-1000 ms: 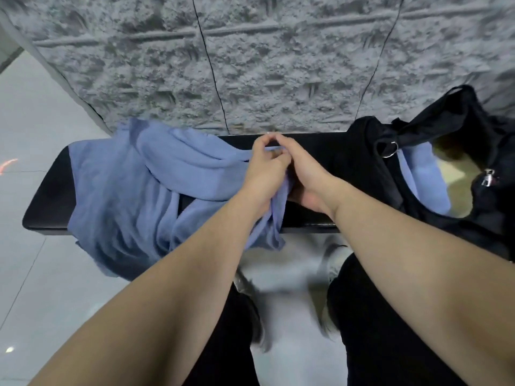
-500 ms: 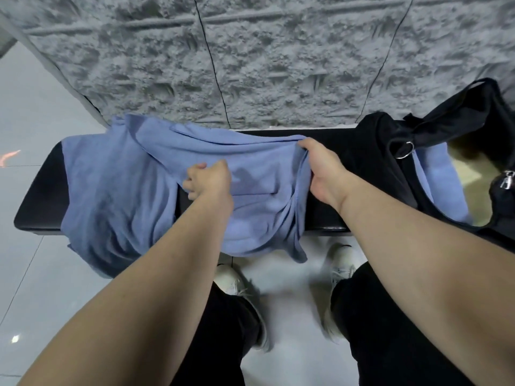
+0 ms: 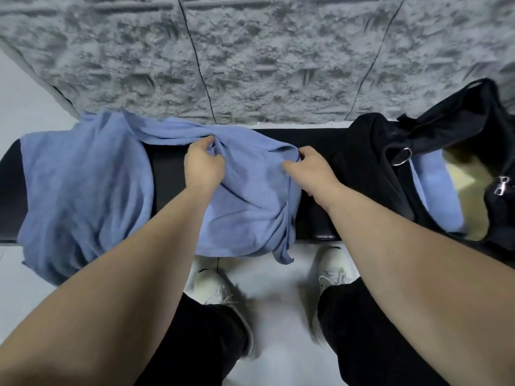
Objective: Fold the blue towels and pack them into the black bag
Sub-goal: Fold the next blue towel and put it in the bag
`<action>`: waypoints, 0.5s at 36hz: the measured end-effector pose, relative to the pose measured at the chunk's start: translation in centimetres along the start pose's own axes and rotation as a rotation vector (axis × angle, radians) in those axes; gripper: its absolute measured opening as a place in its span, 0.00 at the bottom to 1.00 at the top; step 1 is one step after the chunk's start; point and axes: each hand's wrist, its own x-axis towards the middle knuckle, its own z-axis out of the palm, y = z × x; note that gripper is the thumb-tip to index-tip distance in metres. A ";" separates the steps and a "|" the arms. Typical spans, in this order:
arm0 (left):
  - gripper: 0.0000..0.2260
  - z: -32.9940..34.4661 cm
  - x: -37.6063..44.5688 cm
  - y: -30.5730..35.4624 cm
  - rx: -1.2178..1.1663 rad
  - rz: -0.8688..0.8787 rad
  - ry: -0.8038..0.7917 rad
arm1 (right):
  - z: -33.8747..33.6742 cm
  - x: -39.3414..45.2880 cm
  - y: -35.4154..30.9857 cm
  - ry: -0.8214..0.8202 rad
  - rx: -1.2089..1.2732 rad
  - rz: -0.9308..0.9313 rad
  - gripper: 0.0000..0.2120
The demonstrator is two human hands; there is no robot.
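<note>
Both hands pinch the far edge of 1 blue towel (image 3: 245, 196) on the black bench (image 3: 170, 168): left hand (image 3: 203, 162) curled on a bunched fold, right hand (image 3: 309, 165) on the corner. Near edge hangs off the bench. A 2nd towel (image 3: 83, 185) lies to the left; 1 more, prob. folded, sits in the black bag (image 3: 370, 162). Tip: pull corners apart & taut, flatten before folding.

A person's bare forearms, dark trousers and pale trainers, seen from above.

Both arms are sleeveless to the frame edge; black trousers (image 3: 200, 344) at 6 o'clock; white lace-up shoes (image 3: 331, 271) with dark trim.
</note>
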 end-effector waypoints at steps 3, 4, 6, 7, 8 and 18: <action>0.14 0.6 0.7 0.7 0.060 0.091 -0.097 | 0.2 0.6 -0.1 0.008 -0.178 -0.054 0.11; 0.20 0.8 0.9 0.8 0.107 0.121 -0.136 | 0.3 0.8 -0.3 0.021 -0.213 -0.057 0.15; 0.26 1.2 1.1 1.0 0.197 0.190 -0.215 | 0.6 1.0 -0.8 0.045 -0.193 -0.049 0.20; 0.27 1.5 1.1 1.2 0.242 0.217 -0.242 | 0.6 1.1 -1.0 0.053 -0.144 -0.024 0.21; 0.27 1.8 1.0 1.3 0.284 0.238 -0.266 | 0.7 1.3 -1.1 0.064 -0.079 0.004 0.20; 0.21 1.8 1.0 2.1 0.137 0.093 0.036 | -1.0 1.9 -1.1 0.158 0.589 0.257 0.26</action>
